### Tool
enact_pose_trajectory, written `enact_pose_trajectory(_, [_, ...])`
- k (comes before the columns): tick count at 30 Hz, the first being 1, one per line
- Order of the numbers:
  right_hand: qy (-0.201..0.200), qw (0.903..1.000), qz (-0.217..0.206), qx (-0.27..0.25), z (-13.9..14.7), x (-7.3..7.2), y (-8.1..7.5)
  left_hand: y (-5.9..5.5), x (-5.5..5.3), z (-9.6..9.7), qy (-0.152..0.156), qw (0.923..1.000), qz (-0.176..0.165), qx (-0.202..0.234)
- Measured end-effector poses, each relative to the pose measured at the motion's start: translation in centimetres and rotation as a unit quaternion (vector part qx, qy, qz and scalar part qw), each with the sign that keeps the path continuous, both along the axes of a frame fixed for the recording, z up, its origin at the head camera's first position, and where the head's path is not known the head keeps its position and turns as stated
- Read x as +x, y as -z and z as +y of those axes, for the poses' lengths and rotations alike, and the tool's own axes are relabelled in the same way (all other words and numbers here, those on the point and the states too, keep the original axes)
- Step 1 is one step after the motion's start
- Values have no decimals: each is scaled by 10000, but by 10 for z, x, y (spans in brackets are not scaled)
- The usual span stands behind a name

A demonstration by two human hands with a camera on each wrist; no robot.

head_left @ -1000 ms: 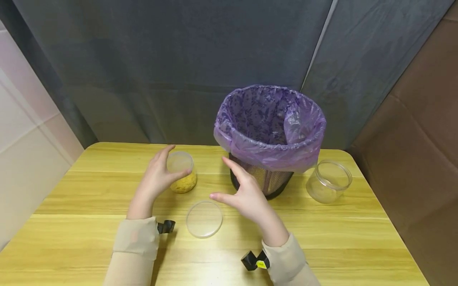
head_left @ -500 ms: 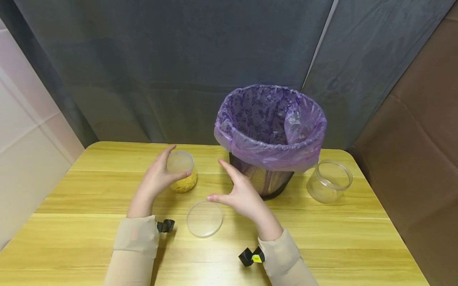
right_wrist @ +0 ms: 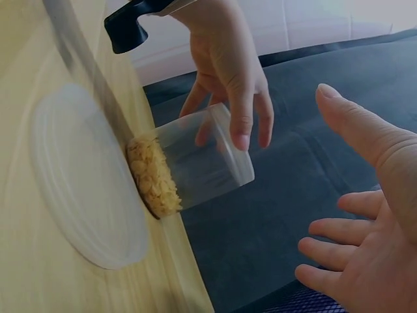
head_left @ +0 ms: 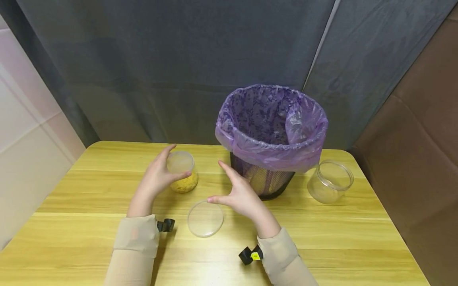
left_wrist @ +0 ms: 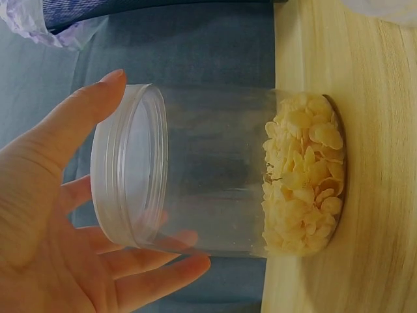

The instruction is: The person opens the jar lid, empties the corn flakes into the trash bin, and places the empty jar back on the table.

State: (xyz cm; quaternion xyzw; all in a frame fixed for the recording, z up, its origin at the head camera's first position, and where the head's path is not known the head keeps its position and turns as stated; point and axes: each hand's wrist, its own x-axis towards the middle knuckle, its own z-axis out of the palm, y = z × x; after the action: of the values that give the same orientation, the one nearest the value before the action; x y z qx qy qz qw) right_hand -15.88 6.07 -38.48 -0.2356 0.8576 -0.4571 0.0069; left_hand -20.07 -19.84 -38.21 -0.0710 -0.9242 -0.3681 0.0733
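Observation:
A clear plastic jar [left_wrist: 215, 169] stands upright on the table, its bottom part full of yellow flakes [left_wrist: 306, 176]. On top of it sits a frosted lid [head_left: 180, 161]. My left hand [head_left: 155, 174] is spread around the jar's upper part, thumb on the near side and fingers beyond; whether it touches is hard to tell. My right hand [head_left: 241, 194] hovers with fingers and thumb apart, holding nothing. Its thumb is above the far edge of a loose, clear round lid [head_left: 205, 219], which lies flat on the table.
A mesh bin [head_left: 266, 180] lined with a purple plastic bag [head_left: 279, 155] stands at the back, just beyond my right hand. Right of it, a clear jar without a lid [head_left: 329, 184] stands near the wooden table's [head_left: 340, 246] right edge. A grey curtain [head_left: 161, 71] hangs behind.
My right hand has drifted slightly left, its thumb now over the loose lid's far edge. The left hand and both jars stay put.

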Motion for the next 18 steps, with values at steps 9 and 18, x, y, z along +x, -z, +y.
enact_pose_trajectory(9, [-71,9999,-66,106,-2,-5,9,0,-1,0,36,10000,59,-22])
enact_pose_trajectory(18, [-130,9998,-93,96,-4,-6,14,-2,0,1,48,10000,64,-9])
